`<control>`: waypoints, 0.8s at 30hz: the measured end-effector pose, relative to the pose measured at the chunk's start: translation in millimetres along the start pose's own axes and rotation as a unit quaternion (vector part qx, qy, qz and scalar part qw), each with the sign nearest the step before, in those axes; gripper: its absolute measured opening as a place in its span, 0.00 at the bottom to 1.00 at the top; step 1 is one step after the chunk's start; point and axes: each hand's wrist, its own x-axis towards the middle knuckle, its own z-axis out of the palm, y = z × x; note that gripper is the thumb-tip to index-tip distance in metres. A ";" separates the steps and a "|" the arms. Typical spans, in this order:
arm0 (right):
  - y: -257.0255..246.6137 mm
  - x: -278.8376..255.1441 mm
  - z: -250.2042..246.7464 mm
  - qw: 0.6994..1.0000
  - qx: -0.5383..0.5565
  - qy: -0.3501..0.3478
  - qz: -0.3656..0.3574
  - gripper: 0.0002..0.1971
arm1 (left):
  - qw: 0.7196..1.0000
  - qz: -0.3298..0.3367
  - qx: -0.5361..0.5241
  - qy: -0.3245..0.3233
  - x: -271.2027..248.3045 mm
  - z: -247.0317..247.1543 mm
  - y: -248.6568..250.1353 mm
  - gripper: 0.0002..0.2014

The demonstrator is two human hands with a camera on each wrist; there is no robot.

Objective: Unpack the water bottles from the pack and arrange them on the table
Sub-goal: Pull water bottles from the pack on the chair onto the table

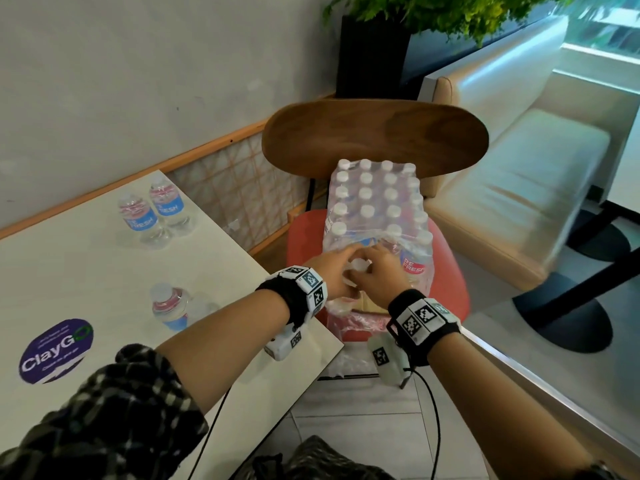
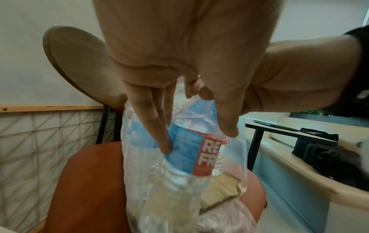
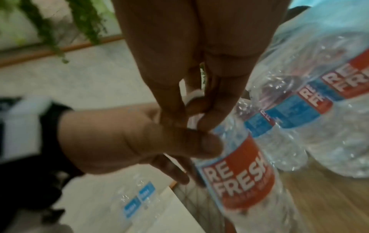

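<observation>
A bottle (image 1: 356, 268) at the near, torn end of the pack (image 1: 375, 209) is held at its white cap by the right hand (image 1: 375, 271), fingers curled narrow; its clear ribbed body is pinched by the left hand (image 1: 334, 271). It is judged to be mid-extraction; next, a lift clear of the crinkled plastic film (image 2: 237, 151) is called for. The pack sits on a red chair (image 1: 446, 282); three bottles stand on the smooth white counter (image 1: 69, 271).

Both forearms reach forward, wrists close together. Left hand (image 1: 331, 271) and right hand (image 1: 375, 271) touch, fingers pointing down. Each grip looks like a pinch.
</observation>
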 end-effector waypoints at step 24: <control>29.6 15.7 8.1 0.994 0.039 0.058 0.086 0.21 | 0.990 -0.078 0.092 -0.078 -55.9 -66.2 -54.3 0.22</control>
